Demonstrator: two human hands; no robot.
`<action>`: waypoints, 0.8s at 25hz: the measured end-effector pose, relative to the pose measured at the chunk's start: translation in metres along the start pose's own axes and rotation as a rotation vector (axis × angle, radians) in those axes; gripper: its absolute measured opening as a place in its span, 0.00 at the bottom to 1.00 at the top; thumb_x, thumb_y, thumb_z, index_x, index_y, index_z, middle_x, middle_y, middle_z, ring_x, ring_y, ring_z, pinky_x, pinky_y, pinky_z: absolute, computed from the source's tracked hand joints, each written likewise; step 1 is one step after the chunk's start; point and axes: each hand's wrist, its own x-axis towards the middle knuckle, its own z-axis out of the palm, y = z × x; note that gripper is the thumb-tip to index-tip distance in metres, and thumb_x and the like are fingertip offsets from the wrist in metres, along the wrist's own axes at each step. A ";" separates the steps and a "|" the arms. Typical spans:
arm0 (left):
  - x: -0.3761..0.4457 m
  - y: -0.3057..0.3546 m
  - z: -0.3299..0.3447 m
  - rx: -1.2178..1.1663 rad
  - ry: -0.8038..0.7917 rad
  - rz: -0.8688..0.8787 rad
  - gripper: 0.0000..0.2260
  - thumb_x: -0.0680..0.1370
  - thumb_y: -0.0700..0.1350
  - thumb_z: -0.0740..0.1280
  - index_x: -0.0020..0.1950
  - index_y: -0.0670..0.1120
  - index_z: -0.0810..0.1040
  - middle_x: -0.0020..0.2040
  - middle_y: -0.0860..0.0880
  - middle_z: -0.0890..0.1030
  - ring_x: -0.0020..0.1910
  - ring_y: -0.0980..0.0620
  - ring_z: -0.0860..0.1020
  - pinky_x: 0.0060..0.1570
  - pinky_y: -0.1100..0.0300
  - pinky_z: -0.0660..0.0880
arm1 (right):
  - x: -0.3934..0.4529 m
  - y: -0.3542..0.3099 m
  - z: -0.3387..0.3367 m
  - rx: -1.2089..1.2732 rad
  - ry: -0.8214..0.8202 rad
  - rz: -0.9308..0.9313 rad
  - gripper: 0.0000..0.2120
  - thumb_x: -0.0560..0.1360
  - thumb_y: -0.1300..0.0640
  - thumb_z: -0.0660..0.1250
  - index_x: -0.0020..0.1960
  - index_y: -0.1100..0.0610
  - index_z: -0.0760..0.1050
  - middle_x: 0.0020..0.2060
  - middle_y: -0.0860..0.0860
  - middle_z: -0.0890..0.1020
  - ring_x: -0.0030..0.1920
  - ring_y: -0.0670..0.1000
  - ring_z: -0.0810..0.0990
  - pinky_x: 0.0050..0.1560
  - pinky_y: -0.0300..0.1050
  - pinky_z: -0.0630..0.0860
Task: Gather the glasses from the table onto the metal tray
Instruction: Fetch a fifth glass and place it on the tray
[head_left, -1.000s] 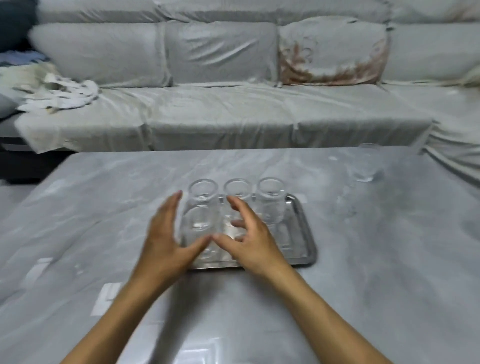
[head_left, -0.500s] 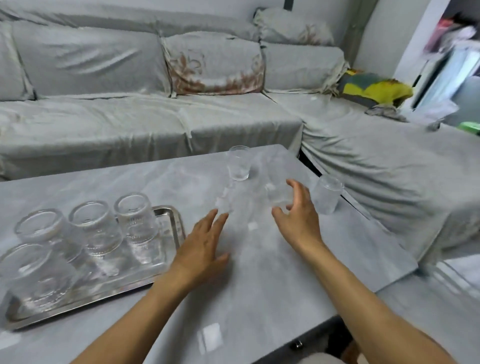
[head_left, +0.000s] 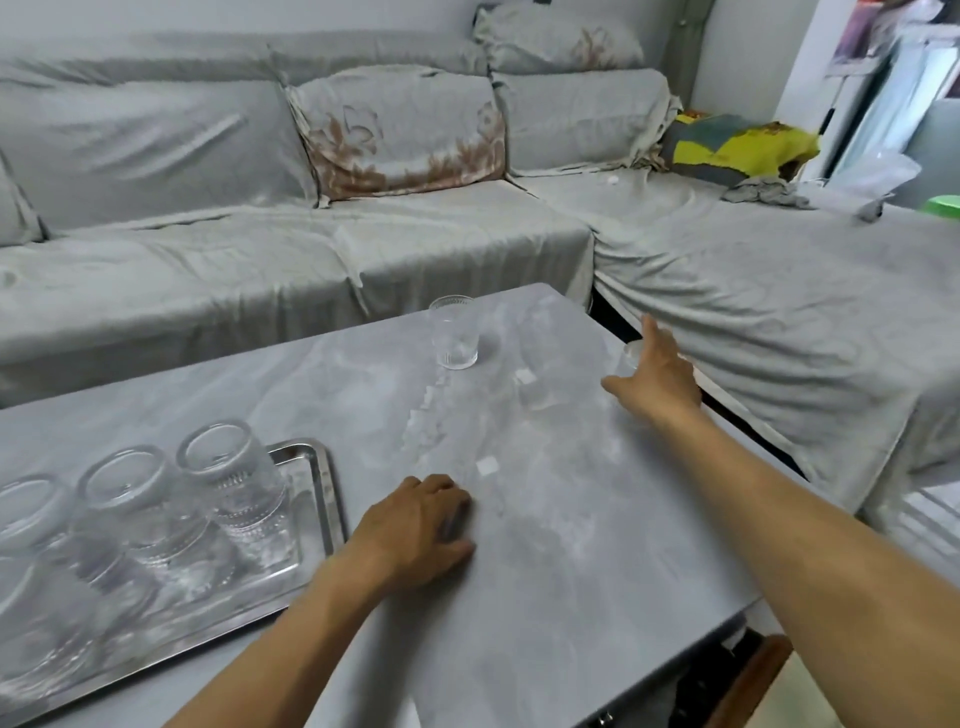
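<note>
The metal tray (head_left: 328, 501) lies at the lower left of the grey table (head_left: 561, 561) and holds several clear glasses (head_left: 231, 486). One ribbed glass (head_left: 456, 333) stands alone near the table's far edge. Another glass (head_left: 629, 355) stands at the right edge, mostly hidden behind my right hand (head_left: 658, 382). That hand is stretched out with its fingers spread around the glass; I cannot tell if it touches it. A faint clear glass (head_left: 536, 387) stands between the two. My left hand (head_left: 422, 525) rests on the table just right of the tray, fingers curled, holding nothing.
A grey-covered corner sofa (head_left: 753, 312) wraps around the table's far and right sides, close to the right edge. A yellow and grey cushion (head_left: 737, 148) lies at the back right. A brown object (head_left: 753, 680) sits below the table's near right corner.
My right hand has reached further out to the glass at the table's right edge. My left hand has come down onto the table and curled its fingers. The view has swung slightly.
</note>
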 end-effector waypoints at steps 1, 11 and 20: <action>0.001 -0.002 0.000 -0.010 0.003 0.004 0.23 0.72 0.62 0.62 0.65 0.56 0.71 0.65 0.57 0.72 0.60 0.51 0.71 0.55 0.53 0.74 | 0.006 0.002 0.002 0.011 -0.009 -0.009 0.37 0.71 0.51 0.70 0.75 0.51 0.56 0.76 0.54 0.57 0.66 0.66 0.68 0.59 0.55 0.70; -0.032 -0.001 -0.026 -0.194 0.126 -0.038 0.20 0.74 0.47 0.66 0.66 0.47 0.73 0.66 0.47 0.75 0.62 0.44 0.73 0.58 0.48 0.74 | -0.045 -0.012 0.001 0.350 0.014 0.030 0.33 0.59 0.43 0.77 0.62 0.41 0.70 0.62 0.56 0.76 0.54 0.60 0.79 0.55 0.60 0.77; -0.225 -0.140 -0.085 -0.144 0.918 -0.424 0.11 0.71 0.39 0.70 0.52 0.47 0.81 0.54 0.50 0.82 0.52 0.48 0.77 0.51 0.61 0.71 | -0.219 -0.203 0.036 0.957 -0.258 -0.270 0.25 0.58 0.44 0.80 0.52 0.42 0.75 0.51 0.46 0.82 0.47 0.49 0.83 0.41 0.51 0.82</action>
